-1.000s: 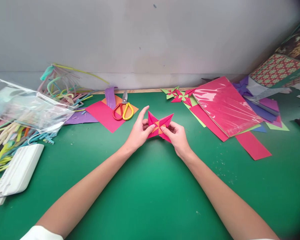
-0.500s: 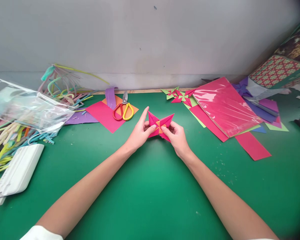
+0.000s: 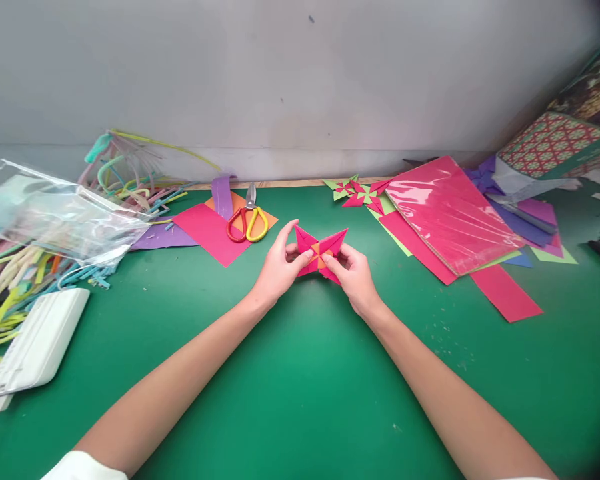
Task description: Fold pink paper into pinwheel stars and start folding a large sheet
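Between my two hands is a pink folded paper star (image 3: 333, 243) with pointed arms and an orange centre. My left hand (image 3: 283, 263) is closed on its left side, the thumb pressing near the middle and the index finger stretched up along the edge. On the other side my right hand (image 3: 353, 273) pinches the star, its thumb also on the orange centre. The fingers behind the paper are mostly hidden. Beyond my left hand lie scissors (image 3: 249, 217) with one red and one yellow handle, resting on pink (image 3: 213, 235) and orange paper sheets.
Far right are folded green-and-pink stars (image 3: 364, 192) and a plastic-wrapped pink paper pack (image 3: 455, 213) over coloured sheets. At left, a clear plastic bag (image 3: 55, 210) covers pipe cleaners (image 3: 10, 293) beside a white device (image 3: 40, 340) with a cable. A wall (image 3: 300, 80) backs the green table (image 3: 300, 387).
My left index finger has dipped slightly. Both hands keep their hold on the folded paper star, which has hardly moved.
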Available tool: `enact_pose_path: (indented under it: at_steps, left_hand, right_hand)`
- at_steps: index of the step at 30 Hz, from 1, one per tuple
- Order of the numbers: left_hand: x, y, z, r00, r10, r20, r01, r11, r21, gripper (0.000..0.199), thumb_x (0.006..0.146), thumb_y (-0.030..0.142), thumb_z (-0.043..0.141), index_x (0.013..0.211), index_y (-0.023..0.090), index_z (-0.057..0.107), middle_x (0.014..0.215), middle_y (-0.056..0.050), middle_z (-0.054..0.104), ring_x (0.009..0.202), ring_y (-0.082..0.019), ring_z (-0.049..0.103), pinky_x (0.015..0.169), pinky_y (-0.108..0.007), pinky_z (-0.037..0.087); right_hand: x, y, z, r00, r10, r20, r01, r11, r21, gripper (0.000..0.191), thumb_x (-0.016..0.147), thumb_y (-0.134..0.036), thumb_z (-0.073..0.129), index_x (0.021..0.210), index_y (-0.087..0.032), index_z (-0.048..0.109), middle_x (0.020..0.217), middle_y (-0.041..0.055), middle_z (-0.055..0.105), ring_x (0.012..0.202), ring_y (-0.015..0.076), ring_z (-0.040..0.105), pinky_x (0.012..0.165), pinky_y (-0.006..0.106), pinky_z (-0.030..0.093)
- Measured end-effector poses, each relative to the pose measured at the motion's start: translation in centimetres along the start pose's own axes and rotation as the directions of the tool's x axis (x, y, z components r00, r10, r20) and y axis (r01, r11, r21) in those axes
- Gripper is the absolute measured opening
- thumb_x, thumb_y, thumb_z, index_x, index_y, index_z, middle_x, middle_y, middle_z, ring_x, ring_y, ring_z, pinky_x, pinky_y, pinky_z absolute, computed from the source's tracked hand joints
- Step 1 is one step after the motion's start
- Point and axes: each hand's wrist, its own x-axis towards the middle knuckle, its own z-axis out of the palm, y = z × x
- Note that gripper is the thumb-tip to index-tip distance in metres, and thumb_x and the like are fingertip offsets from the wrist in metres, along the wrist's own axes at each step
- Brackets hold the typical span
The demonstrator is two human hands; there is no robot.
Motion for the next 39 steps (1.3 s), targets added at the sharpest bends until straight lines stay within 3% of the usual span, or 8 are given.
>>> enact_pose_path:
  at_steps: [10, 16, 18, 23, 27, 32, 36, 39]
  left_hand:
    - [-0.1, 0.3, 0.0, 0.997, 0.018, -0.078, -0.015, 0.999, 0.038, 0.07, 0.082, 0.033, 0.081, 0.142, 0.021, 0.049, 0.075, 0.003, 0.068, 0.069, -0.015, 0.067, 0.069, -0.026, 0.055]
    - [0.2, 1.0, -0.4, 0.998, 0.025, -0.061, -0.02, 0.997, 0.071, 0.061, 0.083, 0.037, 0.081, 0.135, 0.021, 0.055, 0.097, -0.004, 0.073, 0.091, -0.019, 0.071, 0.081, -0.03, 0.058]
    - [0.6, 1.5, -1.0, 0.997, 0.049, -0.056, -0.041, 0.99, 0.135, 0.051, 0.085, 0.039, 0.079, 0.128, 0.02, 0.061, 0.094, -0.004, 0.071, 0.09, -0.019, 0.07, 0.076, -0.028, 0.057]
    - [1.3, 2.7, -2.8, 0.997, 0.022, 0.071, -0.038, 0.974, 0.225, 0.031, 0.08, 0.041, 0.083, 0.09, 0.017, 0.066, 0.084, -0.003, 0.07, 0.078, -0.016, 0.068, 0.072, -0.027, 0.053]
    - [1.3, 3.0, -3.1, 0.981, -0.033, 0.191, -0.03, 0.948, 0.318, 0.03, 0.083, 0.043, 0.08, 0.096, 0.018, 0.069, 0.088, -0.004, 0.074, 0.08, -0.017, 0.068, 0.074, -0.028, 0.053]
    - [0.5, 2.8, -2.3, 0.951, -0.104, 0.291, -0.051, 0.877, 0.479, 0.037, 0.092, 0.054, 0.067, 0.098, 0.018, 0.074, 0.084, -0.005, 0.074, 0.072, -0.017, 0.066, 0.065, -0.027, 0.05]
    - [0.3, 2.6, -1.7, 0.975, -0.093, 0.2, 0.001, 0.907, 0.421, 0.036, 0.095, 0.052, 0.064, 0.096, 0.017, 0.072, 0.073, -0.002, 0.069, 0.053, -0.01, 0.052, 0.051, -0.023, 0.04]
    - [0.2, 2.4, -1.2, 0.992, -0.054, 0.11, 0.019, 0.953, 0.301, 0.035, 0.094, 0.051, 0.065, 0.092, 0.016, 0.068, 0.071, -0.001, 0.068, 0.048, -0.007, 0.045, 0.048, -0.022, 0.035]
  right_hand:
    - [0.1, 0.5, -0.1, 0.999, -0.034, 0.019, 0.035, 0.999, -0.018, 0.028, 0.088, -0.045, 0.077, 0.105, -0.023, 0.076, 0.095, 0.0036, 0.075, 0.083, 0.0219, 0.067, 0.078, 0.035, 0.056]
    - [0.1, 0.1, 0.0, 0.998, -0.031, 0.051, 0.032, 0.999, -0.013, 0.03, 0.088, -0.046, 0.077, 0.108, -0.023, 0.077, 0.1, 0.0049, 0.078, 0.088, 0.0235, 0.07, 0.082, 0.036, 0.056]
    - [0.1, 0.0, 0.0, 0.997, -0.037, 0.067, 0.038, 0.999, -0.021, 0.028, 0.089, -0.045, 0.077, 0.106, -0.023, 0.077, 0.101, 0.005, 0.078, 0.09, 0.0234, 0.071, 0.083, 0.036, 0.056]
    - [0.4, -0.5, -0.6, 0.999, -0.033, 0.0, 0.033, 0.999, -0.003, 0.043, 0.081, -0.042, 0.085, 0.118, -0.026, 0.072, 0.093, 0.0029, 0.079, 0.084, 0.0216, 0.073, 0.077, 0.035, 0.059]
    - [0.9, -1.4, -1.7, 0.994, -0.01, -0.109, 0.014, 0.999, 0.041, 0.055, 0.074, -0.04, 0.09, 0.124, -0.027, 0.069, 0.081, -0.0001, 0.076, 0.072, 0.0184, 0.071, 0.067, 0.031, 0.059]
    - [1.0, -2.1, -2.3, 0.995, -0.008, -0.101, 0.009, 1.0, 0.006, 0.058, 0.073, -0.04, 0.092, 0.124, -0.027, 0.069, 0.082, 0.0002, 0.076, 0.069, 0.0173, 0.071, 0.062, 0.029, 0.06]
    - [0.8, -2.2, -2.0, 0.984, 0.049, -0.17, -0.026, 0.99, 0.135, 0.063, 0.076, -0.046, 0.09, 0.13, -0.031, 0.063, 0.09, 0.0002, 0.078, 0.072, 0.0191, 0.074, 0.063, 0.031, 0.063]
    - [0.7, -2.2, -1.7, 0.99, 0.111, -0.09, -0.082, 0.957, 0.28, 0.048, 0.082, -0.052, 0.083, 0.12, -0.027, 0.068, 0.097, 0.0027, 0.079, 0.082, 0.019, 0.076, 0.074, 0.031, 0.064]
